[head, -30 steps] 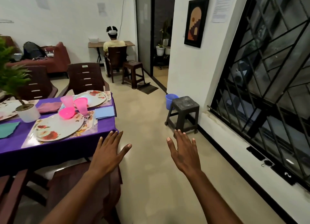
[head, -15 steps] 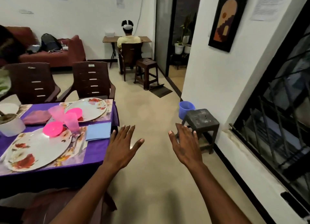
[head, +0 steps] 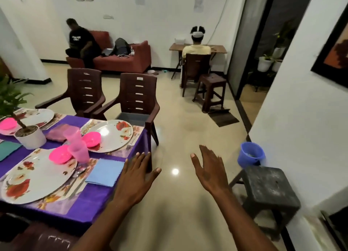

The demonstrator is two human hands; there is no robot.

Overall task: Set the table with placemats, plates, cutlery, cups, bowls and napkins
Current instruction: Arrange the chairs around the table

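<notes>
Table (head: 105, 203) at left of frame looks mostly set, both hands empty with fingers spread, left hand (head: 136, 177) over its corner, right hand (head: 211, 171) mid-frame, so I'd just square up the blue napkin (head: 105, 172) by the plate (head: 37, 177).

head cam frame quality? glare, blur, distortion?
Head view: one small glare spot on the floor between the left hand and right hand; framed picture at right edge smeared; wide-angle bends the walls; table settings sharp enough.
</notes>
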